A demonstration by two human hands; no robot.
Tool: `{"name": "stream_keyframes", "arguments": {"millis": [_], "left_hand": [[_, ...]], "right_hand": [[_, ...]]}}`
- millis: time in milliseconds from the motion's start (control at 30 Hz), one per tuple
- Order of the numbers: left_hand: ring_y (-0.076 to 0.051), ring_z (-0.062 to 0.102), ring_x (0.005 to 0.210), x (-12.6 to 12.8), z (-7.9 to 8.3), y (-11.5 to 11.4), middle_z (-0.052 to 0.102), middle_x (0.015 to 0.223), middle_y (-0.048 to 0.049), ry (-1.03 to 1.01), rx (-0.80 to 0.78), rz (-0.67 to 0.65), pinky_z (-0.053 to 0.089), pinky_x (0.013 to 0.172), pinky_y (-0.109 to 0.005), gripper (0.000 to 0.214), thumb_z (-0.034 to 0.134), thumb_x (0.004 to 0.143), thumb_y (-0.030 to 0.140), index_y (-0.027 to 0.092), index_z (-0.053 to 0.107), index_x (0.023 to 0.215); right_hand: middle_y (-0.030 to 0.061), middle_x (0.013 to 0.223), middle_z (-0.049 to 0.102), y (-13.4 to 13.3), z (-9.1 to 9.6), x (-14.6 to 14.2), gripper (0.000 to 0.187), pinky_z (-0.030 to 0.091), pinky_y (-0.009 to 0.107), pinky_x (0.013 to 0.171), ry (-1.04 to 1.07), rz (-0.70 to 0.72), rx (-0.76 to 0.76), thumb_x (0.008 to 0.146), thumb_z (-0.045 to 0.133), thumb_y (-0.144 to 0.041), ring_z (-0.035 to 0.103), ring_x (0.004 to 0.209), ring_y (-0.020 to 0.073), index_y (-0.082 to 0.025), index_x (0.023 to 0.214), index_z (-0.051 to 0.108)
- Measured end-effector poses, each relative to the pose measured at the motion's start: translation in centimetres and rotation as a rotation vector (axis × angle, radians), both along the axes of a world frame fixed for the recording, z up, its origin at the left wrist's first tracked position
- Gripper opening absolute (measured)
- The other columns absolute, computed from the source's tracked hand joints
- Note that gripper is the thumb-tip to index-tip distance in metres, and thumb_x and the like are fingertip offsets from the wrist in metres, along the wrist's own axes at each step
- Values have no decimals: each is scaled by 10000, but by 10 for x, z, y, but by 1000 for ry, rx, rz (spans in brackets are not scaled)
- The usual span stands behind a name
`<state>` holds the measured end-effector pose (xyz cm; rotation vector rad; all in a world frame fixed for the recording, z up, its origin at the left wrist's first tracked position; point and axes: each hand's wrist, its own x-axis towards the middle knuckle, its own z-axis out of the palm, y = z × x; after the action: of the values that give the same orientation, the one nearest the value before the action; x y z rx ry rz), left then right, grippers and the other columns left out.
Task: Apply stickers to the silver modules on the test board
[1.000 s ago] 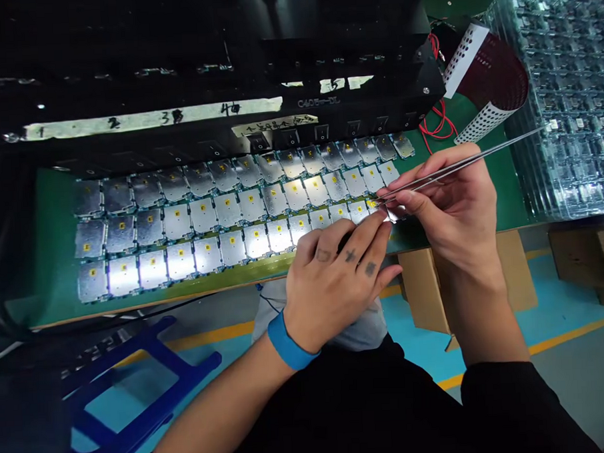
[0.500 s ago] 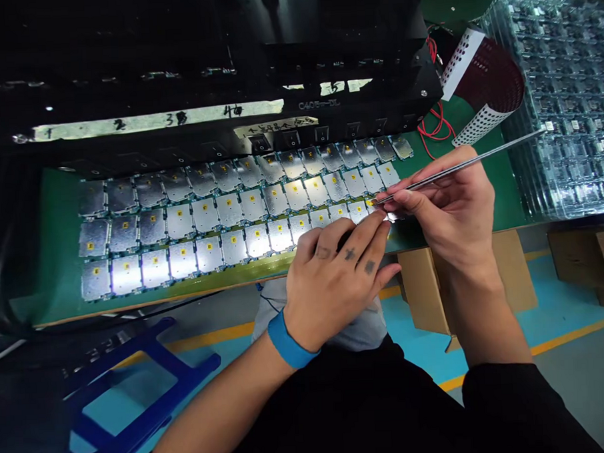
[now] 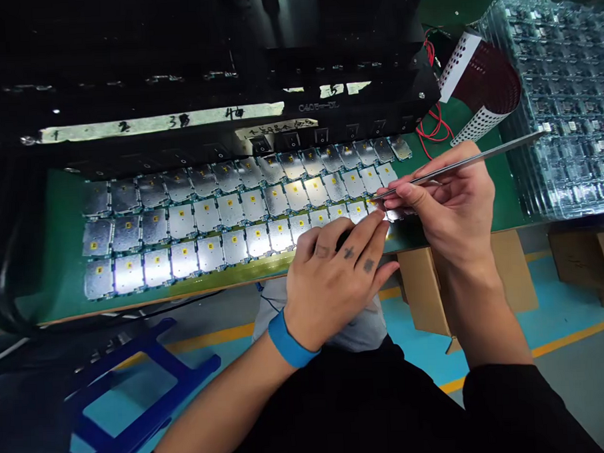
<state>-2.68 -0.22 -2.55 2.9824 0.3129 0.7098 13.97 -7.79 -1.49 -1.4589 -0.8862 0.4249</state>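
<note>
Metal-covered circuit boards [image 3: 205, 216] lie in three rows, many with a small yellow square label on top. My right hand [image 3: 459, 209] grips slim metal tweezers [image 3: 503, 149] between thumb and fingers. Their tip is at a yellow label [image 3: 371, 200] on a board near the right end of the front row. My left hand [image 3: 329, 289] rests over the front row's right part, fingers stretched out, its fingertips at that same board. It partly hides the boards under it.
Behind the boards stands a black equipment box [image 3: 347, 104] with switches and numbered tape. On the right are stacked clear trays [image 3: 545, 189], a curled perforated strip [image 3: 482, 122] and red wires [image 3: 435, 137]. Below the green-topped table [image 3: 63, 263] are a blue stool [image 3: 153, 386] and cardboard boxes [image 3: 422, 291].
Both hands stay almost in place. The tweezers have turned slightly, showing a broader side, with the tip still at the same board. The view has shifted a little.
</note>
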Motion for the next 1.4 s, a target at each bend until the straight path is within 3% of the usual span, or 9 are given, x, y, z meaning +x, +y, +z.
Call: {"name": "stream_keyframes", "arguments": {"millis": [400, 567, 767, 967, 1400], "left_hand": [[-251, 556, 1031, 1, 0, 0, 673, 1328, 41, -21, 38, 12, 380, 830, -416, 398, 547, 1005, 432, 171, 657, 1285], [-245, 569, 1044, 2, -5, 0, 661, 1350, 21, -49, 28, 13, 385, 836, -415, 404, 559, 998, 430, 159, 654, 1283], [-254, 573, 1061, 3, -7, 3, 689, 1308, -29, -103, 18, -8, 395, 833, -415, 399, 612, 970, 398, 125, 653, 1258], [-247, 566, 1062, 1, -4, 7, 731, 1209, -34, -177, -43, -34, 393, 857, -402, 268, 604, 972, 340, 168, 671, 1167], [-264, 544, 1110, 1, -8, 6, 710, 1237, -56, -133, -9, -3, 386, 881, -409, 308, 643, 939, 339, 196, 655, 1212]], "right_hand": [[-44, 827, 697, 0, -4, 4, 259, 656, 263, 654, -53, -25, 41, 895, 772, -352, 744, 780, 162, -274, 926, 527], [-34, 834, 714, -1, -2, -2, 235, 653, 241, 602, -41, -30, 170, 885, 770, -228, 732, 708, 146, -241, 913, 537], [-33, 856, 707, -18, -10, -5, 253, 675, 336, 669, -176, -52, 355, 858, 750, -104, 744, 808, 194, -246, 977, 578], [-15, 900, 714, -44, -17, -12, 351, 691, 346, 715, -184, -58, 332, 809, 719, 42, 750, 832, 201, -223, 1018, 619], [-19, 941, 731, -48, -27, -15, 372, 695, 360, 770, -245, 1, 234, 799, 726, 45, 750, 896, 205, -244, 1019, 643]]}}
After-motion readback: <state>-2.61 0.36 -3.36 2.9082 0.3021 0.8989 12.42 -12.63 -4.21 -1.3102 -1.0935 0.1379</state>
